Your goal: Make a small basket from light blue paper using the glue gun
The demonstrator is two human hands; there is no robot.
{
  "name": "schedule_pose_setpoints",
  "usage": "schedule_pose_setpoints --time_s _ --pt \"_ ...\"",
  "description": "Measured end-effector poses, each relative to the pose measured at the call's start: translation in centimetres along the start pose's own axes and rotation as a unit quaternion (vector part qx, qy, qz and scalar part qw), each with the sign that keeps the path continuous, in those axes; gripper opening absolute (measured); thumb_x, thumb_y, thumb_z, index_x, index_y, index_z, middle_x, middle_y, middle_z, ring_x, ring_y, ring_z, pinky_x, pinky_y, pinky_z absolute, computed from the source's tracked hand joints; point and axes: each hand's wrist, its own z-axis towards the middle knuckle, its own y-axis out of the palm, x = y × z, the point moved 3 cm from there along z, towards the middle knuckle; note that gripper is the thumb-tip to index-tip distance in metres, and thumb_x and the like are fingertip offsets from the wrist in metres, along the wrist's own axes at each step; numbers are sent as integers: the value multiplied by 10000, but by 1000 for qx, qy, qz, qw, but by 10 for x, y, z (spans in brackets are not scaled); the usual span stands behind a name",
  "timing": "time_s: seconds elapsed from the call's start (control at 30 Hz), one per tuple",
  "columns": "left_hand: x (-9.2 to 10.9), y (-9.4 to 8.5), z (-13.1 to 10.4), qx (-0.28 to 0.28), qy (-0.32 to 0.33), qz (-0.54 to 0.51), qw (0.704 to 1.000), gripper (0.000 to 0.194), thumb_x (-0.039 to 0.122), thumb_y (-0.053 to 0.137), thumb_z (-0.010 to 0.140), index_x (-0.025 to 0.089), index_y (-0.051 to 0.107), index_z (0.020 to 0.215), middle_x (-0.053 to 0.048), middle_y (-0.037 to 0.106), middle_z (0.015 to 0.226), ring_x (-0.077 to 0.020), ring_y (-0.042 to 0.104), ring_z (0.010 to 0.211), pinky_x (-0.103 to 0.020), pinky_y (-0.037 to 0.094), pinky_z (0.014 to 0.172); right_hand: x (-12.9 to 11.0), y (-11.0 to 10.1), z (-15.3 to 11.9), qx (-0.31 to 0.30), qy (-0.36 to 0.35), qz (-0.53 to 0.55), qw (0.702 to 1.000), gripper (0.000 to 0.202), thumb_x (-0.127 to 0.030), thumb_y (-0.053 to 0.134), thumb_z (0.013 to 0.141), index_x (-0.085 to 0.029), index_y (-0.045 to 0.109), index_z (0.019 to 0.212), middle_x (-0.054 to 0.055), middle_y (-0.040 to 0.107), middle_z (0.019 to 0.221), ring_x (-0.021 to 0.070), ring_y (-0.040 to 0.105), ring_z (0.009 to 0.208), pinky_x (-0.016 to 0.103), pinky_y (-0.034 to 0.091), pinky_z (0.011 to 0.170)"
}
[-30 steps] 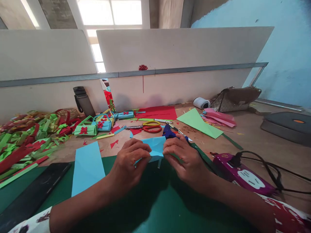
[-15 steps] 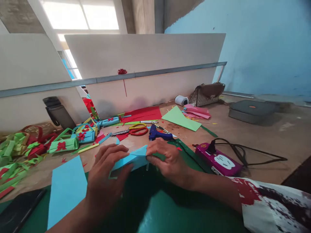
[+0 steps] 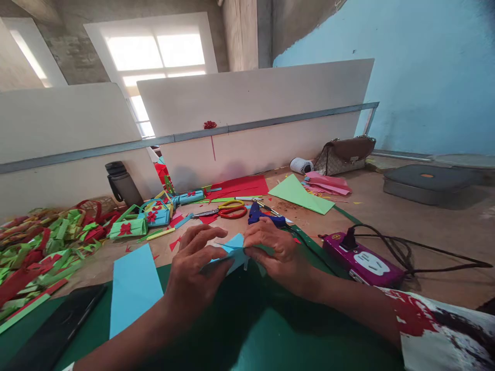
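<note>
Left hand (image 3: 199, 268) and right hand (image 3: 276, 255) closely pinched part-folded paper (image 3: 235, 260) near the mat (image 3: 286, 340)'s far edge; a sheet (image 3: 135, 288) lay unfolded.

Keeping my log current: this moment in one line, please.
left hand: holding folded blue paper | right hand: pinching same paper | beyond hands: glue gun, scissors

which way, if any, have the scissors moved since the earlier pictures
No, they have not visibly moved: the scissors lie the same way in front of the red paper and white board; only the camera's view has shifted.
</note>
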Motion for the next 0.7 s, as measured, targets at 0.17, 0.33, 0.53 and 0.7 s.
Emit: schedule_pose_setpoints --time_s 0.17,0.33,0.53,0.7 --pt "-1 1 1 -40 24 -19 999 105 101 616 764 204 629 746 -21 703 819 -189 593 806 -383 478 759 -1 2 0 -19 -25 -30 999 98 -112 579 822 -184 587 756 5 649 767 133 588 784 317 415 810" --pt "-7 -6 7 -24 38 11 999 94 138 615 770 205 631 706 -5 701 769 -171 607 734 -362 470 736 15 6 8 -107 57 -209 970 59 -176 548 860 -181 604 876 22 669 897 128 587 886 271 433 827" --pt "-22 -12 10 14 35 60 997 98 201 633 766 206 632 668 -11 709 761 -190 621 757 -383 468 757 63 1 18 -151 198 -398 883 278 -178 515 881 -115 541 1151 150 582 1150 263 517 1092 495 370 940" --pt "-28 -8 5 14 17 55 998 106 218 628 771 204 649 667 -21 715 773 -189 621 747 -398 470 779 89 6 8 -239 258 -477 805 324 -319 539 880 -154 526 1159 84 555 1157 203 579 965 407 498 800"
